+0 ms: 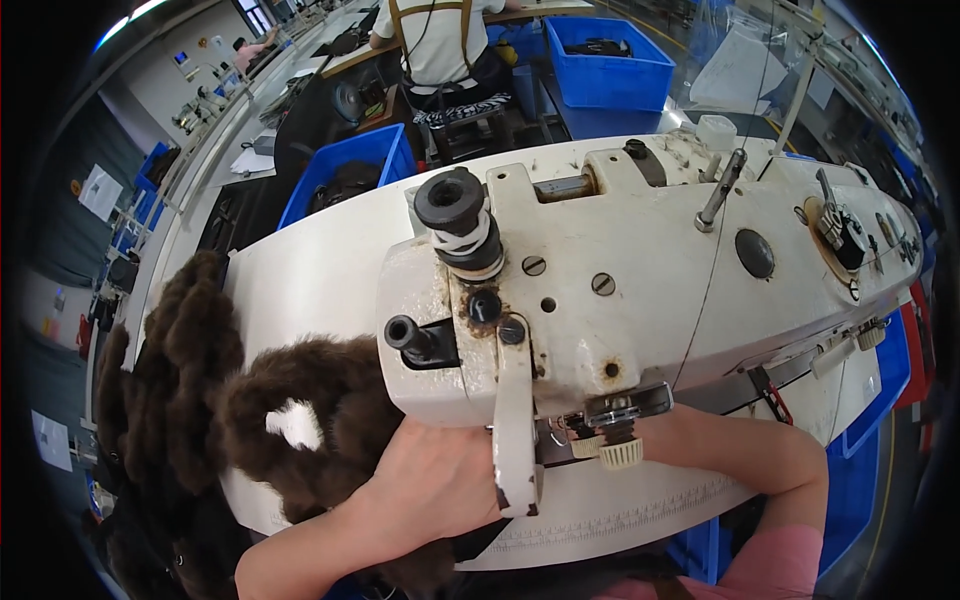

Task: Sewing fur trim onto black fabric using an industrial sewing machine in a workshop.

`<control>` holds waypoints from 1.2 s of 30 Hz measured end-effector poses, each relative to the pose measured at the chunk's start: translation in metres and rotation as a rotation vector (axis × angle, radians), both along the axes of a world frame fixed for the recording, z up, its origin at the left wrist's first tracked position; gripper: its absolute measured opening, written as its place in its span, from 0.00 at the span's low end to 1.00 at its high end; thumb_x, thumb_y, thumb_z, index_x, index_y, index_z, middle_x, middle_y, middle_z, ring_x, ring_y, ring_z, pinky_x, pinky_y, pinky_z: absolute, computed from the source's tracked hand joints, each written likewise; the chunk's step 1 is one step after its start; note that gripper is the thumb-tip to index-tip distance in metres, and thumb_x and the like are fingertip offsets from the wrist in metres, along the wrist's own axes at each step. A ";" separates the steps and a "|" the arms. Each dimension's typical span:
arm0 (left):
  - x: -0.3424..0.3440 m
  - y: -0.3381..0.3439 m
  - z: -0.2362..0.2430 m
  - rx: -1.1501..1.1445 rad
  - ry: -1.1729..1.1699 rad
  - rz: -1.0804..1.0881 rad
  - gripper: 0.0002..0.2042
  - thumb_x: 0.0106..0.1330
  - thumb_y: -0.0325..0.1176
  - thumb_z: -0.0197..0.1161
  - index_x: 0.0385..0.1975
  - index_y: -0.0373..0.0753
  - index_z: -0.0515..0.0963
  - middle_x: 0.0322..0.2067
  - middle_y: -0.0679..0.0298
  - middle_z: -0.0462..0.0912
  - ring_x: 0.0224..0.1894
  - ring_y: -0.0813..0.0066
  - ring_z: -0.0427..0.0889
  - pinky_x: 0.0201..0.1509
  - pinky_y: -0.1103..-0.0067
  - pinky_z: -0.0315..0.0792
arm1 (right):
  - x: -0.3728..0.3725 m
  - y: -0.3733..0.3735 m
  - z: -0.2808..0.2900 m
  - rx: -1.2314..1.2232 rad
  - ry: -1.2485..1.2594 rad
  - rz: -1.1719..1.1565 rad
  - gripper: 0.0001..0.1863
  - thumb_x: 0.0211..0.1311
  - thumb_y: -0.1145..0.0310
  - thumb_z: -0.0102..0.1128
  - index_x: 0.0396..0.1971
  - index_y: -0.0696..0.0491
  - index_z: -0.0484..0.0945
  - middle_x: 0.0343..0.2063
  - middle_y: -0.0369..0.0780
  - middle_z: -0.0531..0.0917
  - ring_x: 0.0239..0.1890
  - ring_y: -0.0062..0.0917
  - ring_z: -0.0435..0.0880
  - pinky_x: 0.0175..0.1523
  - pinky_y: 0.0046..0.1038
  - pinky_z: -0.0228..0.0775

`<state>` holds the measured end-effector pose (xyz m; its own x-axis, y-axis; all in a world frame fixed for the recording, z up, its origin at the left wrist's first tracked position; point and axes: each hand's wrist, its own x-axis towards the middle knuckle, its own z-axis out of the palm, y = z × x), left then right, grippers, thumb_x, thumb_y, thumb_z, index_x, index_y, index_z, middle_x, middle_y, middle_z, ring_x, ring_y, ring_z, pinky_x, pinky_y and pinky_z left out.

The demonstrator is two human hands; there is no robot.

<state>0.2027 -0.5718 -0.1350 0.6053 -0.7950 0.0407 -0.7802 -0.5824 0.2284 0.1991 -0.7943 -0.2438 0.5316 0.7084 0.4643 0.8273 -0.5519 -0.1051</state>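
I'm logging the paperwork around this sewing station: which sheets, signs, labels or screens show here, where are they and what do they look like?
White paper sheet: pinned on the dark wall, far left, rectangular, tilted.
White sheet: lower on the left wall, rectangular.
Small blue panel: on the far wall, upper left; too small to tell whether sign or screen.
Loose white papers: lying on the long left bench.
No package in view.

- White worktop (310,270), with a printed ruler strip along its near edge.
- Sewing machine (640,270) stands across its middle and right.
- Brown fur (300,400) lies at the left, spilling over the left edge.
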 end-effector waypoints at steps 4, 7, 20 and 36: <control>-0.001 -0.001 0.000 0.035 0.041 0.045 0.15 0.54 0.39 0.61 0.36 0.34 0.79 0.32 0.50 0.79 0.39 0.53 0.79 0.44 0.66 0.71 | 0.003 0.001 -0.001 0.040 -0.040 0.003 0.03 0.44 0.73 0.57 0.18 0.55 0.76 0.24 0.40 0.77 0.31 0.31 0.82 0.31 0.33 0.75; 0.002 0.001 -0.003 -0.027 -0.012 0.025 0.12 0.55 0.38 0.61 0.36 0.40 0.80 0.28 0.57 0.80 0.32 0.58 0.80 0.35 0.68 0.72 | 0.000 0.005 -0.006 0.078 0.038 -0.035 0.02 0.43 0.73 0.57 0.18 0.55 0.76 0.24 0.39 0.78 0.30 0.31 0.82 0.30 0.33 0.75; 0.017 0.002 -0.004 -0.163 -0.100 -0.044 0.12 0.59 0.39 0.57 0.31 0.37 0.80 0.27 0.56 0.79 0.31 0.57 0.80 0.34 0.68 0.74 | 0.003 0.005 -0.005 0.126 -0.129 -0.034 0.05 0.43 0.73 0.57 0.23 0.55 0.77 0.21 0.39 0.78 0.26 0.31 0.81 0.28 0.35 0.73; 0.017 0.005 -0.009 -0.098 -0.141 -0.027 0.10 0.55 0.36 0.57 0.22 0.37 0.80 0.20 0.58 0.77 0.28 0.58 0.79 0.36 0.68 0.72 | 0.006 0.004 -0.030 0.088 0.042 0.030 0.09 0.43 0.70 0.61 0.13 0.51 0.69 0.15 0.37 0.74 0.18 0.27 0.77 0.21 0.30 0.70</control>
